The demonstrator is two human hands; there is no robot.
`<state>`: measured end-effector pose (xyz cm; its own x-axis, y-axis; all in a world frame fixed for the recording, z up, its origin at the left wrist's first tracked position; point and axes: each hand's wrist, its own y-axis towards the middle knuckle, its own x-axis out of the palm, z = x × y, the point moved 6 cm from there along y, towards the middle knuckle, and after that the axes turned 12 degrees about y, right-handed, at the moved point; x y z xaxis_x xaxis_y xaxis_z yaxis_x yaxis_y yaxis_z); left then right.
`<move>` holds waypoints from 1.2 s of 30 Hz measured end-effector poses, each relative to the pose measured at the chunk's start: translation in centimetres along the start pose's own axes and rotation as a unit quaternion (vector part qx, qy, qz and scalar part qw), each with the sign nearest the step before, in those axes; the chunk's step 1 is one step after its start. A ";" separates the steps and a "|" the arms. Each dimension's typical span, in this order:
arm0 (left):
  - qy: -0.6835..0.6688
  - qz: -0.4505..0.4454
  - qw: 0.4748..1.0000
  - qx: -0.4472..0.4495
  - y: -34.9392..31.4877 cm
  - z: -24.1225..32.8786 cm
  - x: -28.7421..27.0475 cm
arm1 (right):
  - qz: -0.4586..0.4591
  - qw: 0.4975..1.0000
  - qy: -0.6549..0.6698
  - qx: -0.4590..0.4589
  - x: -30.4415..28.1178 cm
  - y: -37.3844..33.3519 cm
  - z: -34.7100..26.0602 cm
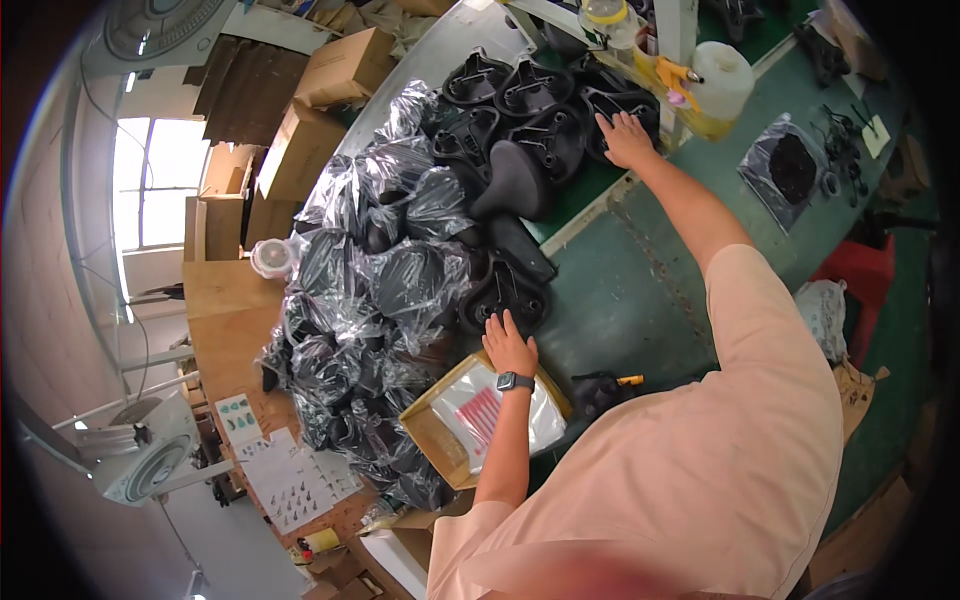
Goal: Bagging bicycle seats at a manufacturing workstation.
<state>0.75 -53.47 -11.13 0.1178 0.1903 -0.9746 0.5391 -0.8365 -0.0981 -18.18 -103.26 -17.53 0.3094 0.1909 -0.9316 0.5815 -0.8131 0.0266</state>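
My left hand (pixel 510 345) has its fingers stretched out at the near edge of a black bicycle saddle (pixel 497 297), which lies underside up on the green table. A watch sits on that wrist. Farther off, my right hand (pixel 625 140) is spread with its fingertips on another upturned saddle (pixel 612 102) at the end of a group of several. Among them one saddle (pixel 512 182) shows its smooth top. Left of these is a heap of saddles in clear plastic bags (pixel 410 275). Under my left forearm stands an open carton (pixel 428 428) holding flat clear bags with red print.
A spray bottle with an orange trigger (pixel 678 75) and a jug of yellowish liquid (pixel 722 85) stand beyond my right hand. A bag of small black parts (pixel 785 170) lies at right, near a red stool (pixel 862 272). Printed sheets (pixel 290 480) and cardboard boxes (pixel 345 68) are at left.
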 end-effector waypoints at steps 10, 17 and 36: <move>0.147 -0.069 0.986 0.030 8.6 -0.1 2.0 | -0.085 0.978 0.015 -0.188 -0.1 -0.6 -1.6; -0.048 -0.097 0.979 0.174 9.2 5.3 1.7 | -0.078 0.966 0.246 -0.010 -0.9 -19.6 -3.7; -0.038 -0.019 0.986 0.163 33.4 5.3 5.4 | -0.076 0.973 0.075 -0.204 4.8 6.2 -10.0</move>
<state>14.99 -83.08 -20.77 0.0332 0.1960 -0.9800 0.2430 -0.9527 -0.1823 -5.53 -101.87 -18.22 0.2840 0.3952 -0.8736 0.8702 -0.4889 0.0618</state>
